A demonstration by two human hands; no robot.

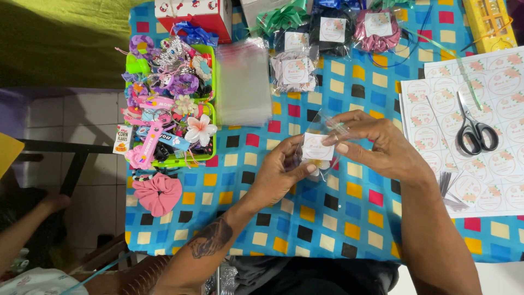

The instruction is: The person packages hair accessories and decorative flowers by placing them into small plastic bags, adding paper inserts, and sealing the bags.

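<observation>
Both my hands hold a small clear plastic bag (319, 143) with a round white sticker label on its front and a pale item inside. My left hand (281, 172) pinches its lower edge with thumb and fingers. My right hand (374, 145) grips its upper right part, fingertips pressed on the sticker. The bag hovers just above the blue checkered tablecloth (327, 229), near the table's middle.
A stack of clear bags (243, 82) lies at upper middle. A green tray (210, 155) of hair accessories sits left, a pink scrunchie (158, 192) below it. Bagged scrunchies (295, 70) line the far edge. Sticker sheets (491, 158) with black scissors (474, 128) lie right. Another person's arm (22, 229) is at lower left.
</observation>
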